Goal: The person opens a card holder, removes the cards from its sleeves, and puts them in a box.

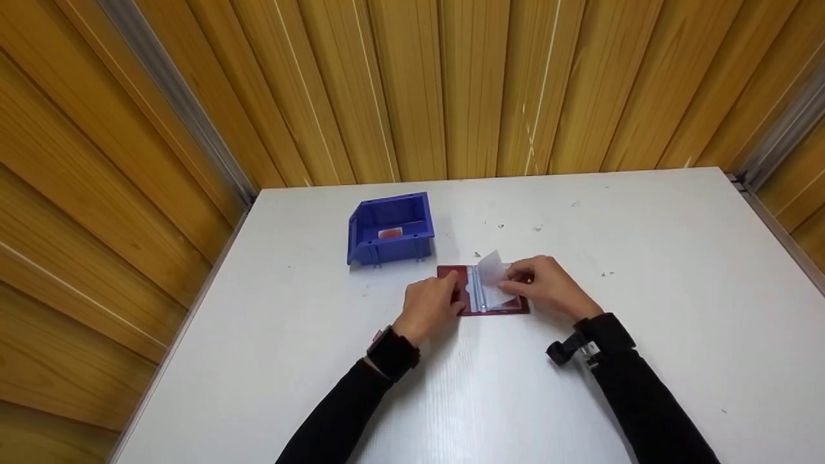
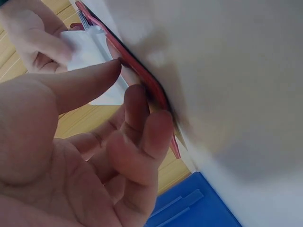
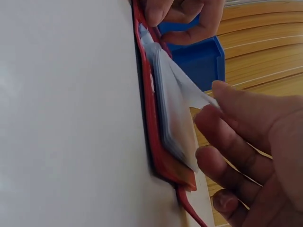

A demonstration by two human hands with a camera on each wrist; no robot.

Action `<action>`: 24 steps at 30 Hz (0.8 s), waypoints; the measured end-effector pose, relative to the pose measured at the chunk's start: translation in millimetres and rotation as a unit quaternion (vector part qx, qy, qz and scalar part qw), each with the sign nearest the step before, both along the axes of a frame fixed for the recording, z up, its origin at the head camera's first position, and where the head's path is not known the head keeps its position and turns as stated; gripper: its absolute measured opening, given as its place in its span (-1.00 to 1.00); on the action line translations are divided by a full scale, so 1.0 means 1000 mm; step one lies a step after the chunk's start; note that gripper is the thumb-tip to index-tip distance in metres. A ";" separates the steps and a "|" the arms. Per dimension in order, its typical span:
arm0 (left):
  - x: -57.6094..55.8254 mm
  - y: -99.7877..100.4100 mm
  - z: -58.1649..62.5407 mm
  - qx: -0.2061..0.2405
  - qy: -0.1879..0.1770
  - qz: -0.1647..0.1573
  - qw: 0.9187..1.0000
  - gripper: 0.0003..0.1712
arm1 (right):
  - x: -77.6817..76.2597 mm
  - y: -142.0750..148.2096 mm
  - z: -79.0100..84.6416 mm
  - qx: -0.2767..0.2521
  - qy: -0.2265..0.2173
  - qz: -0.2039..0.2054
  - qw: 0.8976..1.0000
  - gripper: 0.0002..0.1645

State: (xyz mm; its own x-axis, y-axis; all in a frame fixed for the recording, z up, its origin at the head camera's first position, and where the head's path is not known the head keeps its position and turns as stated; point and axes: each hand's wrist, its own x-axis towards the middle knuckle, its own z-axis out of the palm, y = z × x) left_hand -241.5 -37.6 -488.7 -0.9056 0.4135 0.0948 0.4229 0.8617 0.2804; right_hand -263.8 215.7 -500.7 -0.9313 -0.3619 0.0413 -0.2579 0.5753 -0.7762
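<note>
left hand (image 1: 430, 303): curled fingers press red card holder (image 1: 454, 278) | right hand (image 1: 544, 283): pinches clear sleeve (image 1: 490, 267), lifted

Wood-panelled booth (image 1: 412, 84) (white table (image 1: 644, 258), parts bin (image 1: 390, 227)).
</note>
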 end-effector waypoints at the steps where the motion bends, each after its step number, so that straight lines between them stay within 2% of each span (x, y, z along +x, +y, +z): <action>1: 0.000 0.000 0.000 0.000 -0.004 0.000 1.000 -0.71 | 0.001 -0.001 0.001 -0.008 -0.005 0.006 1.000 -0.79; 5: -0.002 -0.004 0.004 -0.006 -0.024 0.000 1.000 -0.68 | 0.006 -0.009 0.002 -0.027 -0.024 0.047 0.998 -0.59; 7: -0.003 -0.006 0.009 -0.009 -0.035 0.003 0.999 -0.69 | 0.008 -0.012 0.001 -0.019 -0.017 0.080 0.996 -0.56; 10: -0.004 -0.010 0.017 -0.005 -0.042 0.015 0.999 -0.72 | 0.010 -0.017 -0.002 0.020 0.014 0.114 0.993 -0.59; 14: -0.006 -0.012 0.024 0.001 -0.049 0.028 0.998 -0.64 | 0.014 -0.021 -0.003 0.076 0.029 0.110 0.991 -0.60; 18: -0.005 -0.010 0.021 -0.031 -0.051 0.010 0.998 -0.46 | 0.016 -0.023 -0.003 0.095 0.023 0.097 0.990 -0.58; 21: -0.004 -0.009 0.016 -0.053 -0.038 -0.001 0.998 -0.46 | 0.016 -0.025 -0.003 0.097 0.021 0.094 0.991 -0.56; 24: -0.003 -0.009 0.011 -0.062 -0.023 -0.002 0.998 -0.57 | 0.015 -0.025 -0.003 0.098 0.024 0.096 0.990 -0.55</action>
